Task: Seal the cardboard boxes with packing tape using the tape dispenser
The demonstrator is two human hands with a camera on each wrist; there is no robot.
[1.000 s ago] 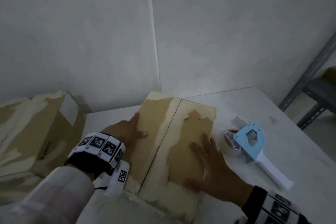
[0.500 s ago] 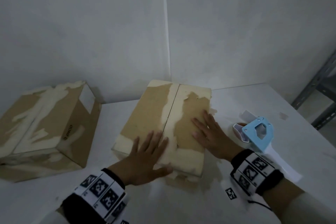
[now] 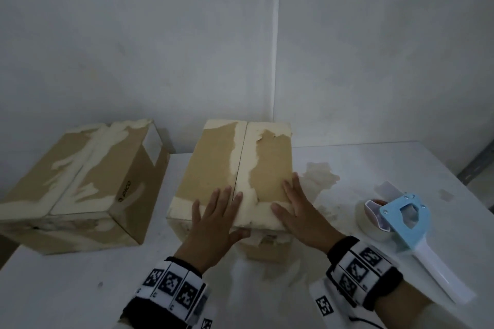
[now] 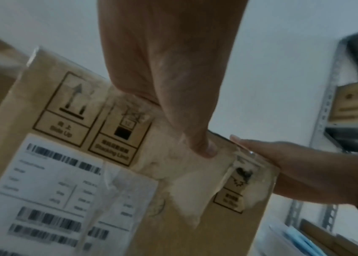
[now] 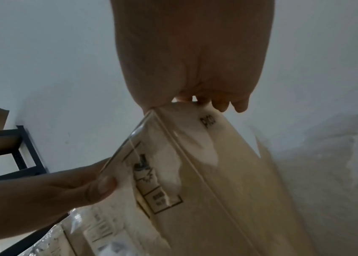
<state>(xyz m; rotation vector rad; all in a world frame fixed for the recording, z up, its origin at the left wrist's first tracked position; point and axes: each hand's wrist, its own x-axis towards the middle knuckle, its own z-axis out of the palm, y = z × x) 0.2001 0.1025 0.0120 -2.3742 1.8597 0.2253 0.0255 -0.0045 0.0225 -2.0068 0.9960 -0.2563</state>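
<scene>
Dim, grainy, soft-focus frames.

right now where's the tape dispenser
In the head view the tape dispenser lies on the white table, untouched, just right of the right hand and the middle box.

Both hands slid back to the near edge of the middle box (image 3: 238,168): left hand (image 3: 213,224) now flat w/ thumb over the front face, right hand (image 3: 302,211) at the near-right corner.

White tabletop (image 3: 347,163), stained, bearing two worn cardboard boxes, left box (image 3: 80,181) and centre box (image 3: 240,168), well apart, with blue tape dispenser (image 3: 401,224) lying at right.
</scene>
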